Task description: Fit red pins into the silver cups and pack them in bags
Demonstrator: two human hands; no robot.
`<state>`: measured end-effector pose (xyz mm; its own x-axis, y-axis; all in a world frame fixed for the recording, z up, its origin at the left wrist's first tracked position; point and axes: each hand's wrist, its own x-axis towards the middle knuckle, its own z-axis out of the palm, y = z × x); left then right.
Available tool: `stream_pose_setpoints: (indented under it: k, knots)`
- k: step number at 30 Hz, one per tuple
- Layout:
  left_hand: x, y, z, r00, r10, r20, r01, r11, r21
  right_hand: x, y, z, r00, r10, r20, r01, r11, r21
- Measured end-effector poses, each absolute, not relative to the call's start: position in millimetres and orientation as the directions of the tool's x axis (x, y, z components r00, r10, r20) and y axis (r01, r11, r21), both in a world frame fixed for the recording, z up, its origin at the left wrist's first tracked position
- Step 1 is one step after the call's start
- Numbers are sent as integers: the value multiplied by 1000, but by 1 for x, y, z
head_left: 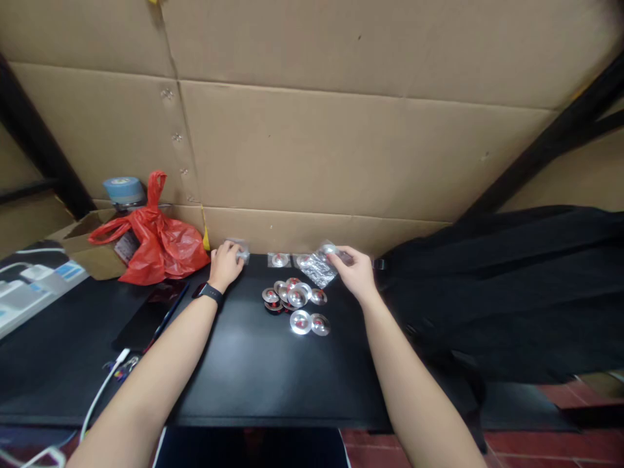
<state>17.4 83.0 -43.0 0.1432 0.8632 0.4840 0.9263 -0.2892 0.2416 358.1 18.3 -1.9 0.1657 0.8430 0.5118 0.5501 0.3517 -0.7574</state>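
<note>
Small silver discs (299, 295) with raised centres and red middles, like finger cymbals, lie in an overlapping heap on the black table mat. Two more discs (301, 322) sit just in front of that heap. My right hand (355, 270) pinches a clear plastic bag (319, 270) with a silver disc at its top, held at the back of the mat. Near the cardboard wall, my left hand (227, 263) has its fingers curled over another clear bag (240, 249), whose contents are mostly covered. Between my hands, bagged discs (279, 260) lie in a row along the back.
To the left stand a red plastic bag (166, 244), an open cardboard box (100, 257) and a blue-lidded container (124, 190). A dark phone (146, 318), a white cable (100, 393) and a power strip (39, 296) lie nearer. Black cloth (511, 286) hangs at right.
</note>
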Motion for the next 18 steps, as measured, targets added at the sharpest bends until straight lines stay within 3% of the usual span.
stream_pose_setpoints:
  k: [5, 11, 18]
  knots:
    - [19, 82, -44, 157, 834, 529, 924, -313, 221, 337, 3, 10, 36, 883, 468, 376, 422, -825]
    - [18, 82, -47, 161, 835, 526, 928, -310, 209, 343, 0, 10, -324, 925, 200, 453, 338, -825]
    - [19, 79, -47, 166, 838, 521, 919, -324, 227, 345, -3, 18, -267, 932, 243, 345, 328, -879]
